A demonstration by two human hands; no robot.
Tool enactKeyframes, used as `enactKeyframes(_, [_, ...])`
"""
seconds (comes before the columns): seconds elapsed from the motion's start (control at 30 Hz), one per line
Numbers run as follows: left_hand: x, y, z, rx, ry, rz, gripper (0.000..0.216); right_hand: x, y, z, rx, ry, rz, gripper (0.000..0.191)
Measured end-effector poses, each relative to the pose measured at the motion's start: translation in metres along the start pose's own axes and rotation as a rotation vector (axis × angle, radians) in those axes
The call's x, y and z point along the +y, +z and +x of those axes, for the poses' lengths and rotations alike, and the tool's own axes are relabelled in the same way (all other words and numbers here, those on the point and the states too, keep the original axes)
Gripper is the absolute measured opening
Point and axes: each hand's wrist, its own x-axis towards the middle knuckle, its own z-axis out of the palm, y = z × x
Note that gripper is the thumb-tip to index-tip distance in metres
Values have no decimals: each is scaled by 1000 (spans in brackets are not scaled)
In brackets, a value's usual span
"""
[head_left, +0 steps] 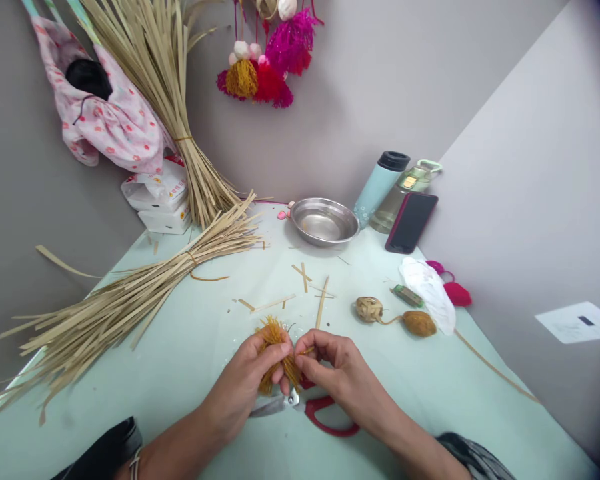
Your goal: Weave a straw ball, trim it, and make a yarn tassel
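My left hand (253, 377) is closed around a mustard-yellow yarn tassel (275, 337), whose strands splay out above and below my fingers. My right hand (333, 363) pinches the tassel's middle from the right, thumb and forefinger together, with a thin yellow strand sticking out between them. Both hands hover just above the pale green table (180, 373). Red-handled scissors (320, 410) lie on the table directly under my hands, partly hidden by them.
A tied bundle of flat straw strips (130, 300) lies at left, another bundle (180, 127) leans on the wall. Further back are a steel bowl (325, 222), two bottles (380, 187), a phone (411, 222). A woven ball with brown tassel (395, 317), white cloth (430, 293) and straw offcuts (305, 280) lie nearby.
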Motion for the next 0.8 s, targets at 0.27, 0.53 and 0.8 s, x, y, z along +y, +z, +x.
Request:
enactKeyframes(0.27, [7,1,-2,-30,99,-58,12,-2,1,2,4,-35,5,21])
enactKeyframes(0.53, [3,0,-1,22,25,23,16,-4,1,3,-24,-63,142,23])
enactKeyframes(0.8, [1,0,1,-2,-24,17,21,-3,-1,3,1,-49,105,27])
